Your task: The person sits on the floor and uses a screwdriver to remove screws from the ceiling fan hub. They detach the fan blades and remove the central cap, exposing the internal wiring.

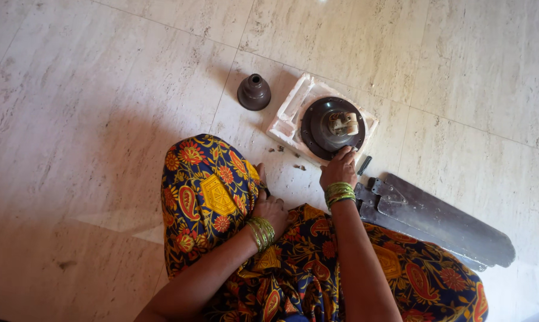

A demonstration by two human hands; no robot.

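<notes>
marble floor (102, 89): right hand (339, 170) fingers rest on motor (332, 127), left hand (269, 206) closed around small tool.

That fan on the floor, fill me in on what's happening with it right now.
A person sits on the tiled floor with a ceiling fan taken apart. Their right hand rests on the edge of the dark fan motor, which sits on a white foam block. The left hand grips a small tool by the knee. Fan blades lie stacked to the right, a dark canopy cup stands apart, and small screws are scattered nearby.
</notes>
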